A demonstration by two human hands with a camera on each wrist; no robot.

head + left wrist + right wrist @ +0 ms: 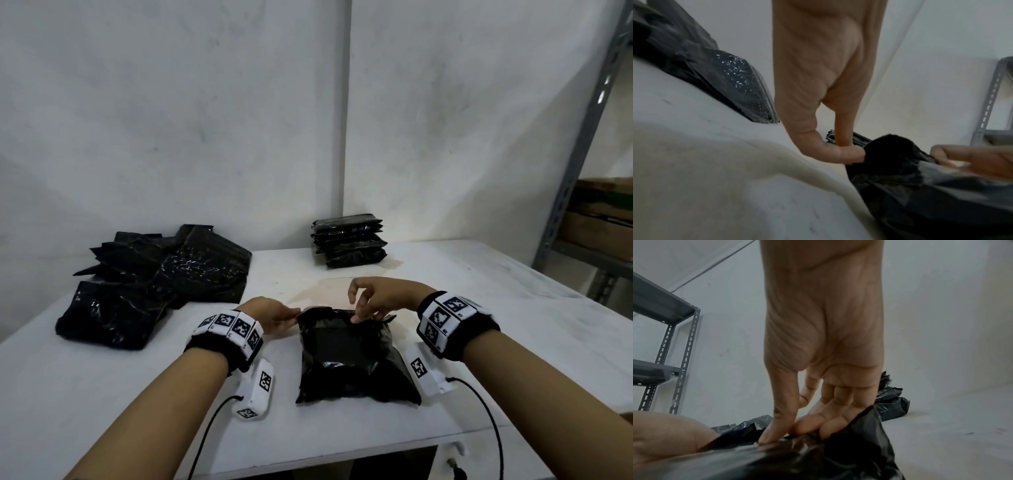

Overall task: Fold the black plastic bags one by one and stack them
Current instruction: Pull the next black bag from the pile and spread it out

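A crumpled black plastic bag [352, 356] lies on the white table [479, 308] in front of me. My left hand [291, 317] pinches its far left corner [869, 152] between thumb and forefinger. My right hand [359, 313] pinches the far edge of the bag [807, 439] near the middle, thumb against curled fingers. A loose pile of unfolded black bags [154, 281] sits at the back left. A neat stack of folded bags [349, 240] stands at the back, right of centre.
A white wall [239, 102] runs close behind the table. A grey metal shelf rack [582, 154] with cardboard boxes stands to the right. Cables from the wrist cameras hang over the table's front edge.
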